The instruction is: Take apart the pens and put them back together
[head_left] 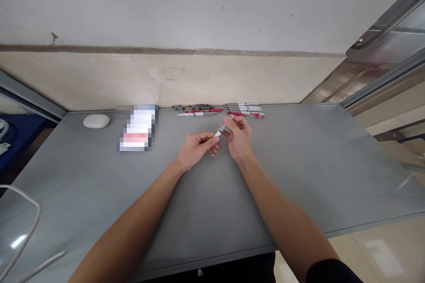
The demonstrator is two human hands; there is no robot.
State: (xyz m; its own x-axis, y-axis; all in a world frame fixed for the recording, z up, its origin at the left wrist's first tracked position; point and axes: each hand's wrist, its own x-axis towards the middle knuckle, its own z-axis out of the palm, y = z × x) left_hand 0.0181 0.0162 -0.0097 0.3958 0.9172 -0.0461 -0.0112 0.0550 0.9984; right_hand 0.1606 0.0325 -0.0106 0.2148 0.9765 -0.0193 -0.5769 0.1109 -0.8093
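Between my two hands, above the middle of the grey table (206, 194), is a white and grey pen (222, 130), held at a slant. My left hand (199, 147) pinches its lower white end. The fingers of my right hand (239, 136) are closed around the grey upper part near the tip. Just beyond my hands, several pens in black, red and white (199, 109) lie in a row on the left. To their right is a second row of several white and grey pens (244, 107), with a red pen (247, 115) at its near side.
A phone (137, 129) with a blurred-out screen lies left of the pens. Farther left is a white oval case (96, 120). A white cable (36, 212) loops over the table's left front. The tiled wall (232, 79) borders the back edge.
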